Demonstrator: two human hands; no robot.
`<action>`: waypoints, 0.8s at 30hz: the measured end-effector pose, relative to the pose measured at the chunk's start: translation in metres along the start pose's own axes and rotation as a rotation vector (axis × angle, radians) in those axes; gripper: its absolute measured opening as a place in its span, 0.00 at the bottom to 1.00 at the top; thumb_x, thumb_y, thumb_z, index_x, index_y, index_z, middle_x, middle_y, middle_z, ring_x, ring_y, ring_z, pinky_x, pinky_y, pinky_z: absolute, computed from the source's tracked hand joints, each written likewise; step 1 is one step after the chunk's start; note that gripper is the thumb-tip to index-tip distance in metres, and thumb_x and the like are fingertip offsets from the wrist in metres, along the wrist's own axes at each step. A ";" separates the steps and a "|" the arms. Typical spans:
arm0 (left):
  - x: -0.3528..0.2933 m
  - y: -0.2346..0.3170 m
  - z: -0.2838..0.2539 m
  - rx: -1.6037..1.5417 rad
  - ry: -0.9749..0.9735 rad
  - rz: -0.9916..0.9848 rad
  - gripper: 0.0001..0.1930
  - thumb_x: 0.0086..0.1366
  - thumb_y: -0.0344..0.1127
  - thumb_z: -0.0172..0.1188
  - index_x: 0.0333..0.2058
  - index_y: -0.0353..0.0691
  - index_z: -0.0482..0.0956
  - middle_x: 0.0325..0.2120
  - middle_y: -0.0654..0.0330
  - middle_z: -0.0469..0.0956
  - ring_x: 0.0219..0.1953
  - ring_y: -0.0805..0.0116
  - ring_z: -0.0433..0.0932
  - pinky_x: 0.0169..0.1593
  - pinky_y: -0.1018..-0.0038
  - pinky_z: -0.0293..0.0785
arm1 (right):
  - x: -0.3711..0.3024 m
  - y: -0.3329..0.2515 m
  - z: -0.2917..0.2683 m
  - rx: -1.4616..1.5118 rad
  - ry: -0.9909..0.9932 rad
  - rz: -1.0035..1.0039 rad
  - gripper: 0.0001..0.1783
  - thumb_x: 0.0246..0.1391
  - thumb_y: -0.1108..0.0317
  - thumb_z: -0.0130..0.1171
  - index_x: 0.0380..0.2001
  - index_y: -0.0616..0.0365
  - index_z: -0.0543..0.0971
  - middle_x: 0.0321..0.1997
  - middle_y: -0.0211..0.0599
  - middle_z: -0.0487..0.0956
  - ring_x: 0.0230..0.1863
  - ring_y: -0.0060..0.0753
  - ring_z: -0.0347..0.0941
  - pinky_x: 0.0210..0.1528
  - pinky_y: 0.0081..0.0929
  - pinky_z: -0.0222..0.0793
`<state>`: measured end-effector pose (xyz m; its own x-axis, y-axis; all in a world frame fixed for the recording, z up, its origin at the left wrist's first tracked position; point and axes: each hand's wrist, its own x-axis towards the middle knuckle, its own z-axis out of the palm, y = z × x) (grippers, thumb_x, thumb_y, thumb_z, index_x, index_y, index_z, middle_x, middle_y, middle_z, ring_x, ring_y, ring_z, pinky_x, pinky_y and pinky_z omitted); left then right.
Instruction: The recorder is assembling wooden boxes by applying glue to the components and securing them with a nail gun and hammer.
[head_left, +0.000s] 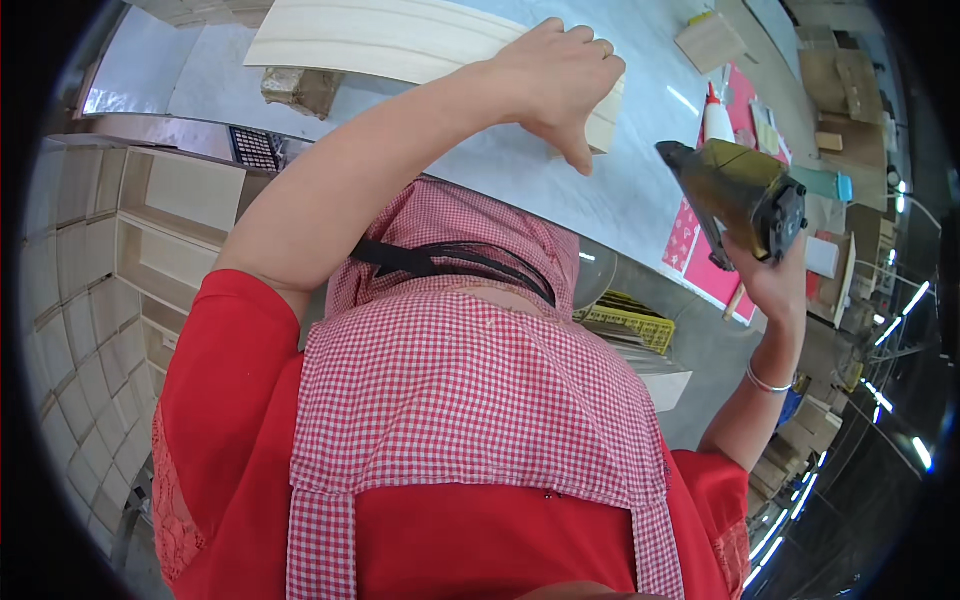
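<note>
A long pale wooden board (400, 35) with lengthwise grooves lies across the far side of the table. My left hand (560, 85) grips its right end, fingers over the top and thumb down by the near edge. A block wrapped in brown tape (302, 90) sits under the board's left part. Raised off the table at the right, my right hand (770, 285) is closed round the handle of a dark, yellowish nail gun (740, 185). The tool's narrow nose points up and left, apart from the board. My right fingers are partly hidden behind the tool.
The pale table (640, 190) has a pink patterned sheet (690, 245) at its right, with a white glue bottle (717, 120) with a red tip. A wooden block (710, 42) stands farther back. Below are a yellow crate (635, 320) and, at left, stacked wooden boxes (170, 230).
</note>
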<state>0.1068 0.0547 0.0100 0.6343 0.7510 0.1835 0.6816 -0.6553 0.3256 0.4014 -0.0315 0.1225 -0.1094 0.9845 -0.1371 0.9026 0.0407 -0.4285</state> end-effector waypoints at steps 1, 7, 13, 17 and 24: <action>0.000 0.001 0.001 0.002 -0.001 -0.004 0.45 0.36 0.56 0.77 0.51 0.36 0.73 0.47 0.54 0.77 0.52 0.57 0.73 0.54 0.64 0.66 | 0.000 -0.002 -0.002 -0.012 0.013 -0.200 0.21 0.50 0.71 0.70 0.45 0.69 0.76 0.40 0.40 0.82 0.38 0.27 0.79 0.42 0.27 0.75; -0.001 0.003 0.003 -0.004 -0.007 -0.031 0.44 0.36 0.54 0.79 0.51 0.36 0.74 0.46 0.53 0.77 0.52 0.58 0.72 0.55 0.64 0.66 | 0.010 -0.046 -0.011 0.025 -0.224 -0.148 0.24 0.49 0.74 0.72 0.49 0.67 0.76 0.45 0.38 0.82 0.46 0.28 0.78 0.50 0.27 0.74; -0.002 0.005 0.002 0.007 -0.008 -0.042 0.42 0.37 0.52 0.79 0.51 0.36 0.74 0.45 0.54 0.78 0.53 0.59 0.72 0.55 0.64 0.66 | 0.015 -0.046 -0.008 -0.008 -0.223 -0.189 0.23 0.49 0.74 0.72 0.49 0.67 0.77 0.46 0.39 0.83 0.46 0.29 0.78 0.50 0.28 0.75; -0.001 0.005 0.001 0.005 -0.015 -0.039 0.42 0.38 0.52 0.79 0.50 0.36 0.75 0.45 0.54 0.78 0.53 0.59 0.72 0.55 0.65 0.66 | 0.020 -0.044 -0.009 -0.123 -0.244 -0.243 0.23 0.49 0.74 0.72 0.48 0.68 0.77 0.46 0.40 0.83 0.46 0.29 0.78 0.50 0.28 0.75; -0.001 0.004 0.001 0.016 -0.002 -0.033 0.42 0.38 0.52 0.78 0.50 0.36 0.74 0.44 0.54 0.78 0.52 0.59 0.73 0.55 0.63 0.66 | 0.028 -0.049 -0.009 -0.033 -0.290 -0.275 0.23 0.48 0.74 0.73 0.47 0.67 0.78 0.45 0.39 0.83 0.45 0.27 0.78 0.48 0.27 0.75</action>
<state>0.1096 0.0510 0.0104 0.6120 0.7722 0.1709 0.7079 -0.6312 0.3170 0.3581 -0.0040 0.1473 -0.4578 0.8473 -0.2693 0.8353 0.3062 -0.4566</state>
